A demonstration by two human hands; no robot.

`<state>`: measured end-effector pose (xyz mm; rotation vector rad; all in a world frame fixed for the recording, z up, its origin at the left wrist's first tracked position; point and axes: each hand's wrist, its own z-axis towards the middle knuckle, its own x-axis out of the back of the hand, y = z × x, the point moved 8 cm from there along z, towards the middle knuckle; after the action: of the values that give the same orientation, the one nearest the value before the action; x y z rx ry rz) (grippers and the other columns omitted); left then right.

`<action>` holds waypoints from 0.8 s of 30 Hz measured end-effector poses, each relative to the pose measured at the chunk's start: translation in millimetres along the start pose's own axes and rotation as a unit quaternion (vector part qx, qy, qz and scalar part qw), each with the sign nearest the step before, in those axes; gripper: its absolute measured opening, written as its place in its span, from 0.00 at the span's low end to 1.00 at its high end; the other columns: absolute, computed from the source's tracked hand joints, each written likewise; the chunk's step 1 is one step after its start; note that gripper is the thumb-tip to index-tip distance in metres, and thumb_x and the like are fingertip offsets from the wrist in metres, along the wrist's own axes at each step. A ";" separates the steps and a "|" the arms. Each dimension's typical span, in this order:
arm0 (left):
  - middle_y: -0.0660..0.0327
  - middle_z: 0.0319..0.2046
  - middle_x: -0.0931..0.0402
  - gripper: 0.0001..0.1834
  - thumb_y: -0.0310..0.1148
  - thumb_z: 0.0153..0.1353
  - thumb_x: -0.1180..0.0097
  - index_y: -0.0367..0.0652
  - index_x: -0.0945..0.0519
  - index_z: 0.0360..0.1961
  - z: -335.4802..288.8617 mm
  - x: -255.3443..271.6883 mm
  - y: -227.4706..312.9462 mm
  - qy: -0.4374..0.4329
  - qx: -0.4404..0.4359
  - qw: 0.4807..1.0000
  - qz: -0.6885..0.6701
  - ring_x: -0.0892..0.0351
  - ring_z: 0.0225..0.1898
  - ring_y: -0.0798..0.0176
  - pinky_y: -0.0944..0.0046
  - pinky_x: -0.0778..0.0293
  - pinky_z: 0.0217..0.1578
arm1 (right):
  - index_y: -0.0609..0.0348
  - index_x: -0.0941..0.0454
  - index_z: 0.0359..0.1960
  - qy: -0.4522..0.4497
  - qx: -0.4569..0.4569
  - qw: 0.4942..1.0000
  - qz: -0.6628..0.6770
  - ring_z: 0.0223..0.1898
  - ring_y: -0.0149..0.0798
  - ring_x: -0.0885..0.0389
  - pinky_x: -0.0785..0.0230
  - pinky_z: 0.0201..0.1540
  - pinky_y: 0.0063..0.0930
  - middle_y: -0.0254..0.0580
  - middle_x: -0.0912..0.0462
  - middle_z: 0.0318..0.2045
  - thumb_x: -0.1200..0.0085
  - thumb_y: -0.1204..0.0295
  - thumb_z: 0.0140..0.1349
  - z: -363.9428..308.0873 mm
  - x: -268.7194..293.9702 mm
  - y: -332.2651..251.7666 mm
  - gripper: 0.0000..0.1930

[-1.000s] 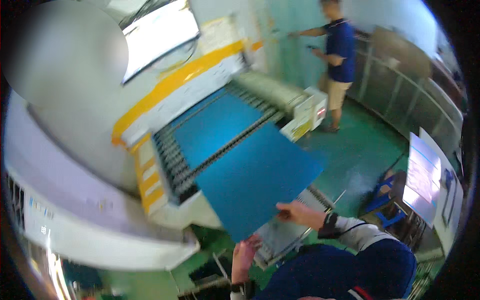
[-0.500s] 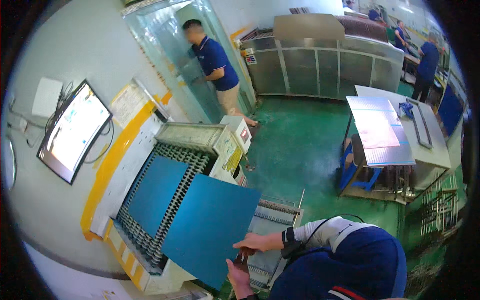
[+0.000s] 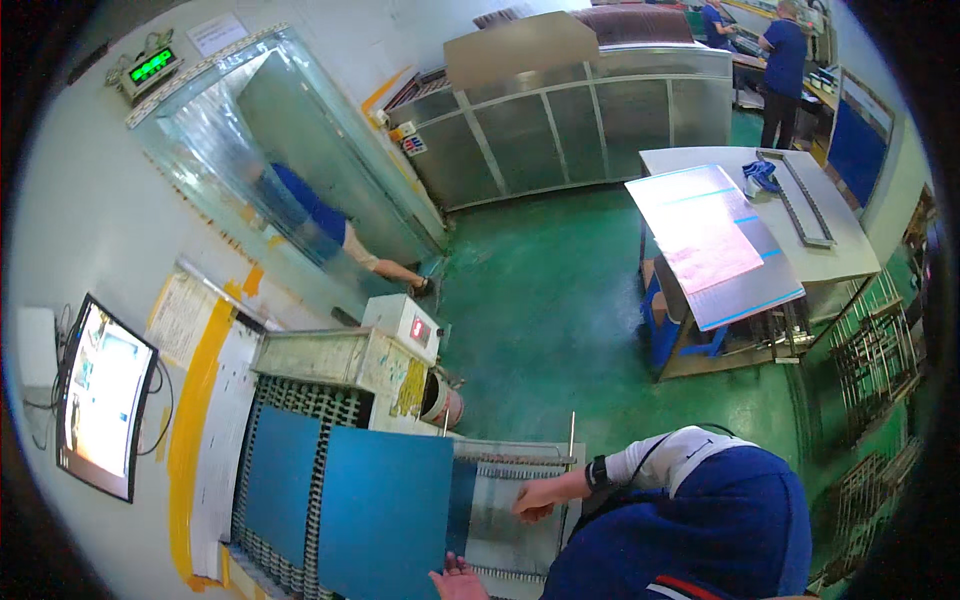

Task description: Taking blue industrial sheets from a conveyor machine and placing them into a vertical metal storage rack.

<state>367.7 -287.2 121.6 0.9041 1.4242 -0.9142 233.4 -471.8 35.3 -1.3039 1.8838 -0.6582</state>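
Note:
A large flat blue panel [image 3: 385, 510] lies on the roller conveyor [image 3: 308, 395], beside a second blue panel [image 3: 283, 480] nearer the wall. My left hand [image 3: 460, 580] is low in the view, palm up with fingers spread, close to the large panel's right edge. It grips nothing that I can see. To the right of that panel, my right hand [image 3: 537, 497] hovers over a pale flat rack [image 3: 515, 520] with toothed bars. Its fingers are curled in, apart from the panel, and nothing shows in them.
A control box [image 3: 402, 327] and a bucket [image 3: 442, 400] stand past the conveyor. A screen [image 3: 105, 400] hangs on the left wall. At right, a table [image 3: 840, 240] bears a shiny sheet [image 3: 700, 240]. One person [image 3: 310, 205] is in the curtained doorway; others work at the far right.
Both hands have let go of the large blue panel, which has straightened and lies on the conveyor. My view has shifted. The person at the doorway has gone further behind the clear curtain.

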 end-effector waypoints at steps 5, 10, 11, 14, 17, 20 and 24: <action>0.53 0.54 0.33 0.21 0.41 0.68 0.57 0.38 0.35 0.56 -5.0 34.3 42.2 0.215 -0.190 0.940 0.184 0.32 0.49 0.54 0.52 0.28 0.48 | 0.58 0.22 0.23 0.104 0.002 0.995 0.009 0.15 0.31 0.28 0.38 0.16 0.28 0.37 0.23 0.17 0.46 0.56 0.58 -27.4 74.2 43.7 0.18; 0.52 0.36 0.22 0.17 0.41 0.67 0.53 0.35 0.26 0.41 19.2 9.3 22.4 0.093 -0.044 0.991 0.090 0.25 0.35 0.55 0.53 0.27 0.45 | 0.61 0.21 0.26 0.158 -0.034 0.985 0.064 0.19 0.34 0.21 0.31 0.18 0.31 0.43 0.22 0.18 0.46 0.60 0.57 -52.6 116.5 82.1 0.15; 0.53 0.32 0.22 0.17 0.41 0.66 0.53 0.35 0.25 0.40 22.5 -2.9 16.2 0.141 -0.072 0.979 0.126 0.25 0.34 0.54 0.53 0.27 0.45 | 0.61 0.21 0.26 0.161 -0.034 0.984 0.068 0.19 0.34 0.21 0.31 0.18 0.31 0.43 0.22 0.18 0.46 0.60 0.57 -56.2 115.6 80.8 0.15; 0.53 0.30 0.22 0.16 0.40 0.66 0.52 0.35 0.24 0.39 29.3 -23.4 1.2 0.211 -0.102 0.962 0.138 0.24 0.34 0.53 0.52 0.27 0.46 | 0.63 0.20 0.29 0.194 -0.087 0.977 -0.022 0.22 0.36 0.18 0.23 0.25 0.32 0.45 0.18 0.23 0.49 0.58 0.58 -68.9 119.2 88.0 0.18; 0.53 0.32 0.21 0.16 0.40 0.66 0.53 0.36 0.23 0.40 27.5 -58.8 -15.3 0.240 -0.119 0.953 0.140 0.24 0.36 0.51 0.51 0.27 0.47 | 0.61 0.20 0.30 0.193 -0.010 0.981 -0.036 0.23 0.37 0.18 0.24 0.28 0.33 0.45 0.17 0.25 0.48 0.55 0.56 -59.3 105.3 101.0 0.19; 0.52 0.36 0.21 0.16 0.41 0.66 0.53 0.37 0.23 0.42 30.5 -43.2 -2.8 0.232 -0.115 0.953 0.159 0.24 0.39 0.50 0.51 0.28 0.49 | 0.59 0.19 0.25 0.200 0.051 0.959 -0.193 0.23 0.37 0.18 0.26 0.28 0.33 0.42 0.18 0.20 0.47 0.56 0.54 -47.1 105.6 114.0 0.17; 0.51 0.44 0.23 0.18 0.41 0.67 0.55 0.37 0.26 0.48 36.2 -31.1 1.4 0.140 0.003 0.989 0.039 0.25 0.45 0.48 0.49 0.30 0.53 | 0.62 0.21 0.24 0.258 0.008 0.946 -0.195 0.25 0.39 0.19 0.28 0.30 0.35 0.45 0.18 0.23 0.48 0.54 0.54 -67.4 92.8 116.5 0.20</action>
<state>384.7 -320.5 151.3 1.1184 1.6116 -0.7534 94.8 -517.6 -38.5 -1.6260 2.0209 -1.3245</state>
